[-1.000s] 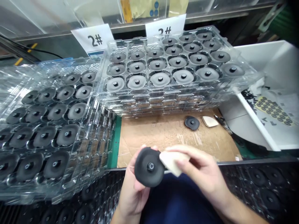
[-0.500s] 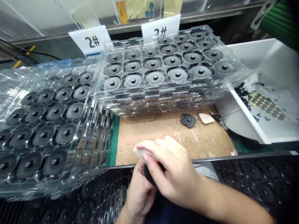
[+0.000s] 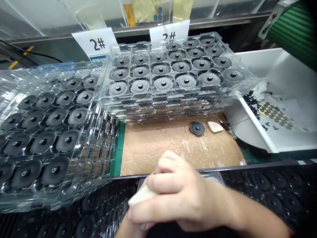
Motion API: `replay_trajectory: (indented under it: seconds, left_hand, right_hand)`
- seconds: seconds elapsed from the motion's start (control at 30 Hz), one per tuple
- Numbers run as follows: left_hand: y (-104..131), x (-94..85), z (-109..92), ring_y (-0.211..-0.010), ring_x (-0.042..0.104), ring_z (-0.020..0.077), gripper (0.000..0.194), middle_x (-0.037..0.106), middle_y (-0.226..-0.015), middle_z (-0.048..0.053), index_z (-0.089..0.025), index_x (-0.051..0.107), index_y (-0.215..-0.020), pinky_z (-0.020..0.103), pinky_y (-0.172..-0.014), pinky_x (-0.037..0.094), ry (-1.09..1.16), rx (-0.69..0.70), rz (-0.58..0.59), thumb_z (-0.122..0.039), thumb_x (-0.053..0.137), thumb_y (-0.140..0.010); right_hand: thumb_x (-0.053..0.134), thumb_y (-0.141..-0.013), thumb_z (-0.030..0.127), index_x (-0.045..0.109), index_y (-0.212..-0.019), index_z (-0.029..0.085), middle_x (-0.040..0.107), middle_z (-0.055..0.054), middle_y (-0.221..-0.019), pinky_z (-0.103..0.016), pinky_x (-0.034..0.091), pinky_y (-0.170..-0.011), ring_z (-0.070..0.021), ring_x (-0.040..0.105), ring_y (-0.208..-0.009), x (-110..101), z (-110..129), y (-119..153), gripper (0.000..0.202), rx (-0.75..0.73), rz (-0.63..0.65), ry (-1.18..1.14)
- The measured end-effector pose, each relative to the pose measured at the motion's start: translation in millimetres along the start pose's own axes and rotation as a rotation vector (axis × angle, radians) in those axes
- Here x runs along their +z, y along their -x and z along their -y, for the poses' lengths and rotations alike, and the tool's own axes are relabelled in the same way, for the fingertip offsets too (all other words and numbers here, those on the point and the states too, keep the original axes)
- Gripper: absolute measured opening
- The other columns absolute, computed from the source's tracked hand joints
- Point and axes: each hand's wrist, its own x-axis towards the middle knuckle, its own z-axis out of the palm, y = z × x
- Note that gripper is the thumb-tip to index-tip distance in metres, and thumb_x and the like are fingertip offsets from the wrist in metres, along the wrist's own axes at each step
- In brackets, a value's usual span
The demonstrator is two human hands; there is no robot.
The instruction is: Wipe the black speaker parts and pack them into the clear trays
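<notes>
My right hand [image 3: 170,191] is closed on an off-white sponge pad [image 3: 142,195], whose pale end sticks out past the fingers to the left. Beneath it, close to the table's front edge, is my left hand [image 3: 131,224], mostly covered; its fingers are hidden. Half a second ago a dark disc-shaped part showed between the two hands; now the right hand hides it. On the cardboard [image 3: 153,142] beyond lies a loose black disc-shaped part [image 3: 197,128] with a small central stub, and beside it a second off-white pad [image 3: 214,127].
Stacked clear trays [image 3: 158,96] full of black discs stand behind the cardboard, and another stack [image 3: 49,115] is at the left. A white bin [image 3: 269,142] at the right holds small black pieces and a yellow sticker sheet [image 3: 276,114]. A green ribbed hose [image 3: 294,33] hangs upper right.
My right hand has moved down and left with the pad, rolling over my left hand. The dark part between the hands has gone out of sight. The view has shifted slightly.
</notes>
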Motion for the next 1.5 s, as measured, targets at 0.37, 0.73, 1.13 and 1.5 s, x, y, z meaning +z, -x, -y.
replay_trajectory:
  seconds: [0.37, 0.73, 1.13, 1.5]
  left_hand:
    - [-5.8, -22.8, -2.1, -0.084, 0.068, 0.0249, 0.052, 0.07, -0.096, 0.007, -0.019, 0.062, -0.109, 0.029, -0.068, 0.055, 0.275, -0.226, 0.631, -0.049, 0.066, -0.066]
    - [4.8, -48.8, -11.0, -0.09, 0.064, 0.0215, 0.083, 0.059, -0.113, 0.009, -0.037, 0.007, -0.138, 0.029, -0.073, 0.05, -0.151, 0.394, 0.382, -0.048, 0.059, -0.074]
    - [-8.3, -66.3, -9.4, -0.104, 0.057, 0.0207, 0.074, 0.061, -0.115, 0.005, -0.032, 0.029, -0.134, 0.034, -0.092, 0.044, -0.958, 0.705, 0.088, -0.036, 0.067, -0.071]
    - [-15.5, -89.9, -17.8, -0.066, 0.055, 0.0157, 0.035, 0.063, -0.065, 0.001, -0.013, 0.066, -0.067, 0.026, -0.065, 0.042, -0.966, 0.32, -0.166, -0.047, 0.061, -0.071]
  right_hand:
    - [0.052, -0.084, 0.018, 0.065, -0.102, 0.018, 0.059, -0.006, -0.094, -0.027, 0.046, -0.07, -0.0142, 0.056, -0.079, 70.1, -92.4, 43.2, 0.022, 0.651, -0.123, -0.088]
    - [0.044, -0.088, 0.015, 0.049, -0.116, 0.018, 0.058, -0.007, -0.095, -0.024, 0.048, -0.058, -0.0108, 0.052, -0.061, 83.1, -50.1, 53.8, 0.029, 0.649, -0.314, 0.037]
    - [0.046, -0.09, 0.031, 0.063, -0.104, 0.021, 0.062, -0.005, -0.073, -0.03, 0.039, -0.057, -0.0153, 0.05, -0.061, 65.9, -47.4, 52.6, 0.024, 0.188, -0.175, 0.09]
    - [0.038, -0.092, 0.029, 0.051, -0.049, 0.017, 0.049, 0.001, -0.046, -0.02, 0.039, -0.049, -0.0092, 0.049, -0.044, 66.2, -113.4, 32.4, 0.047, 0.32, -0.319, 0.097]
